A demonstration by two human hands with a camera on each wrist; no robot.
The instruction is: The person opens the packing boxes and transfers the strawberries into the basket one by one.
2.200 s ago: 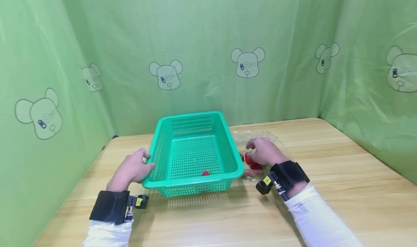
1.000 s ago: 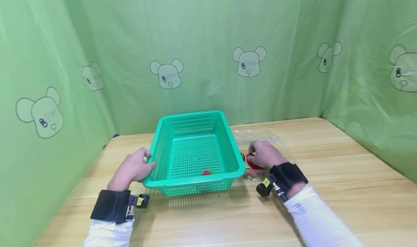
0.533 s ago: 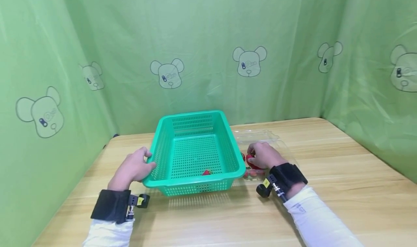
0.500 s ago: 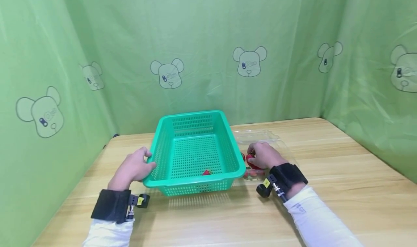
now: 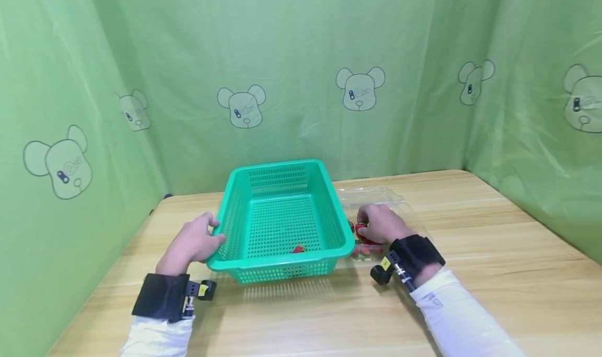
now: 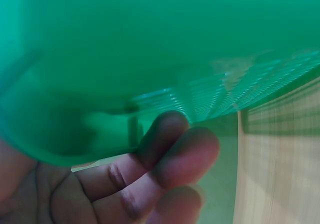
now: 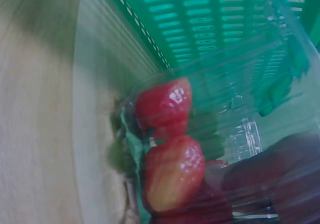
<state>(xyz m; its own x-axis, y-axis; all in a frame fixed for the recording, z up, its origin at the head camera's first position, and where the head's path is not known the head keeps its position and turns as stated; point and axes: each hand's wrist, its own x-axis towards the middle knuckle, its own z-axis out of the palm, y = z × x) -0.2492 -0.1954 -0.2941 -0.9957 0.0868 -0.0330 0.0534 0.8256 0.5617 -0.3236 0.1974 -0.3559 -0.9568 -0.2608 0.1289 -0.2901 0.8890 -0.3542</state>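
My left hand [image 5: 195, 240] grips the rim of a green plastic basket [image 5: 349, 244] at its near left corner. In the left wrist view, curled fingers [image 6: 185, 159] lie under that rim. One strawberry [image 5: 298, 249] sits inside, by the basket's near wall. Right of the basket, my right hand [image 5: 382, 225] reaches into a clear plastic box [image 5: 369, 196], thumb and fingers on a red strawberry [image 5: 362, 233]. Other strawberries [image 7: 175, 171] show through the box wall in the right wrist view, where the dark, blurred fingers [image 7: 280, 176] are at the lower right.
The box stands close against the basket's right side on a wooden table [image 5: 494, 273]. Its clear lid lies open toward the back. Green curtains [image 5: 301, 48] with bear-head drawings enclose the table behind and at both sides.
My right hand has come down from just above the strawberries and its fingers have closed in on one. Over the last half second it barely moves. The left hand and basket stay put.
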